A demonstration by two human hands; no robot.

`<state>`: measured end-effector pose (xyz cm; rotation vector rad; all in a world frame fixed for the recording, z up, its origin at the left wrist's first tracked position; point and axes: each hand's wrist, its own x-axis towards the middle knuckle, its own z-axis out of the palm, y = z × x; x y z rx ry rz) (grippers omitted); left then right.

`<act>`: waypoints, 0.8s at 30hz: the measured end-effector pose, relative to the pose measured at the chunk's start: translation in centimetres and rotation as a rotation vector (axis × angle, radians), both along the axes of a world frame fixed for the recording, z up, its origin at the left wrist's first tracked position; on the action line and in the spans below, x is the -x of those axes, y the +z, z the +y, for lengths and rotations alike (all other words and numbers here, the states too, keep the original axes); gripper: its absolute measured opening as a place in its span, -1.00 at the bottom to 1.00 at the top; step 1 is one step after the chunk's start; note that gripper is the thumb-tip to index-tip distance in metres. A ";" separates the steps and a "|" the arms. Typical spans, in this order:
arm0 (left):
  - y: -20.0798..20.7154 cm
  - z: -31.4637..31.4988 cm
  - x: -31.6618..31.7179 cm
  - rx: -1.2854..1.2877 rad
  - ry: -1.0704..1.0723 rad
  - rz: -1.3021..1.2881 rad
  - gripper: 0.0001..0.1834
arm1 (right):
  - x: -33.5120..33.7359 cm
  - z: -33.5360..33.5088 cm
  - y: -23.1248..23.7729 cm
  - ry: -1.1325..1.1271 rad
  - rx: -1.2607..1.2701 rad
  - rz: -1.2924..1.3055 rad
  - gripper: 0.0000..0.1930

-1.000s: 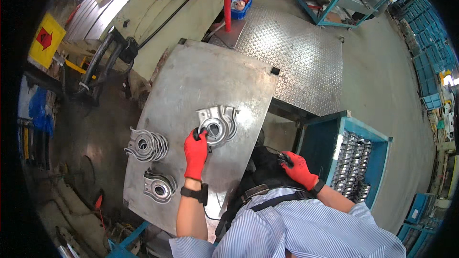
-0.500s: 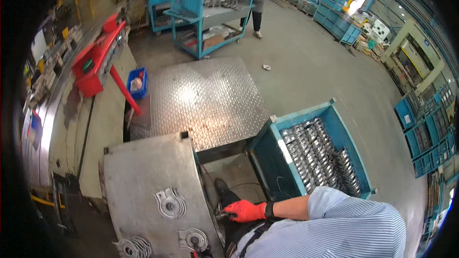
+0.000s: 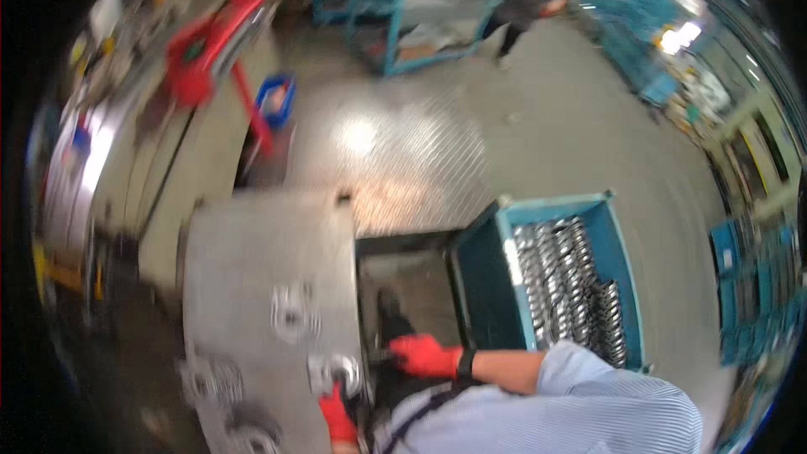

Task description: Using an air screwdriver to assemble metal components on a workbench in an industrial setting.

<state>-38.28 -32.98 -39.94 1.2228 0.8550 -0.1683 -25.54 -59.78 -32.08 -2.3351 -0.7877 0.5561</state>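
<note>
The picture is smeared by motion. My left hand [image 3: 338,417], in a red glove, reaches in from the lower edge to a ring-shaped metal part [image 3: 343,367] at the right side of a grey metal table [image 3: 244,244]. Its fingertips overlap the part, but their grip is blurred. Right of the table, my right hand [image 3: 427,357], also red-gloved, is closed in front of my body; what lies in its fingers is too blurred to name. Similar ring-shaped parts [image 3: 292,316] lie farther up the table, with a stack of rings [image 3: 214,380] at its left.
A teal bin [image 3: 626,265] with rows of shiny metal parts [image 3: 559,286] stands to the right. Beyond the table lies a tread-plate platform [image 3: 395,160]. A red machine panel [image 3: 192,76] and a blue basket [image 3: 276,101] are at left. Another person [image 3: 517,8] stands by teal carts.
My left hand has come farther into view beside the ring-shaped part. The view has shifted, and the person by the carts now leans differently. My right hand stays closed near my body.
</note>
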 end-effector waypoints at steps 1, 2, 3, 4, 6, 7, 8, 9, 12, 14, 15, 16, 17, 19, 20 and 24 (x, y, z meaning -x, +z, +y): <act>1.1 -0.1 -0.9 -0.157 -0.059 0.011 -0.62 | 0.4 0.6 -1.0 0.018 -0.021 -0.073 -0.58; 1.6 -0.2 -0.8 -0.326 -0.107 0.043 -0.58 | 0.2 1.6 -0.4 0.038 -0.019 -0.016 -0.59; 2.0 -0.3 -0.6 -0.455 -0.136 0.069 -0.52 | 0.0 2.6 0.0 0.043 -0.014 0.018 -0.60; 1.2 -0.8 -0.2 -0.494 -0.015 0.146 -0.53 | 0.5 3.3 -0.3 0.076 -0.016 0.049 -0.60; 4.9 -1.7 -2.0 -0.426 -0.075 0.150 -0.61 | 0.0 2.8 -0.9 0.075 -0.002 0.060 -0.59; 4.7 -1.8 -1.8 -0.376 -0.073 0.098 -0.63 | 0.1 2.8 -0.6 0.082 0.005 0.055 -0.59; 4.4 -2.0 -1.8 -0.325 -0.066 0.041 -0.66 | 0.1 2.7 -0.5 0.091 0.013 0.045 -0.58; 4.2 -2.1 -1.9 -0.270 -0.021 0.046 -0.70 | 0.1 2.7 -0.8 0.128 -0.007 -0.001 -0.58; 4.2 -2.7 -1.7 -0.216 0.065 0.073 -0.71 | 0.1 3.1 -0.7 0.206 0.037 0.019 -0.58; 2.9 -2.8 -1.3 -0.269 0.067 0.034 -0.72 | -0.1 3.4 -0.7 0.245 0.083 0.020 -0.58; 2.6 -2.8 -1.3 -0.285 0.061 0.067 -0.72 | -0.1 3.4 -0.8 0.262 0.106 0.017 -0.58; 2.3 -2.8 -1.2 -0.301 0.054 0.101 -0.72 | 0.0 3.4 -1.0 0.263 0.103 0.004 -0.59; 1.9 -2.9 -1.4 -0.367 0.067 0.107 -0.69 | 0.0 3.4 -1.2 0.262 0.102 -0.011 -0.59; 1.5 -3.1 -1.2 -0.309 0.123 0.060 -0.67 | 0.1 3.3 -1.6 0.251 0.106 -0.021 -0.59; 2.1 -3.2 -1.6 -0.281 0.150 0.035 -0.67 | 0.1 3.4 -1.7 0.239 0.110 -0.016 -0.59; 4.1 -3.0 -2.4 -0.347 0.064 0.165 -0.68 | 0.2 3.8 -2.1 0.224 0.124 0.001 -0.59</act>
